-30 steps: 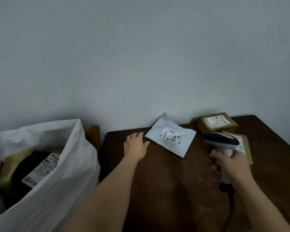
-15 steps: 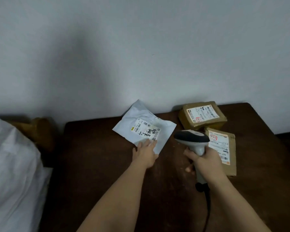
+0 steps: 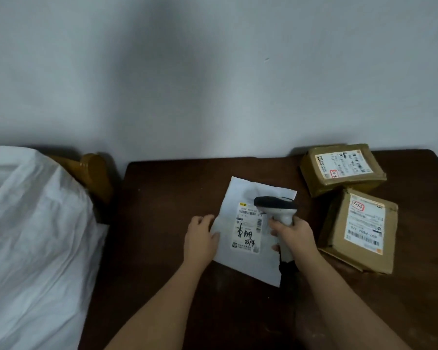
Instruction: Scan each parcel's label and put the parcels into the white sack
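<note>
Pulled nearer, white mailer [image 3: 240, 231] pinched by left grip [image 3: 200, 238]; right grip [image 3: 292, 233] clasps scanner [image 3: 276, 207] above.

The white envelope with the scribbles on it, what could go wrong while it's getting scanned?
The scanner in the right hand hangs over the top of the label, so it may miss the barcode. The left hand pinches only the white envelope's left edge, so the envelope could slide on the table.
</note>
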